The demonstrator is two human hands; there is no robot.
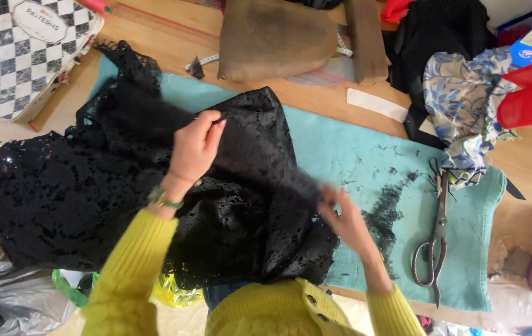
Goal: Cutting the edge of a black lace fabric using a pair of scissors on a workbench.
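2 hands (196, 146) (344, 218) grip black lace (79, 186) (scissors (434, 239) near).

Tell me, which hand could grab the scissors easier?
Probably the right hand. It is at the edge of the black lace fabric, on the same side as the scissors on the teal mat. The left hand is farther away, pinching lace.

Checkered black-and-white box (14, 59) with oval label (40, 20), top left.

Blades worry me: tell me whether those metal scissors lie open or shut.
Shut: the metal scissors lie on the teal cloth, blades together, untouched.
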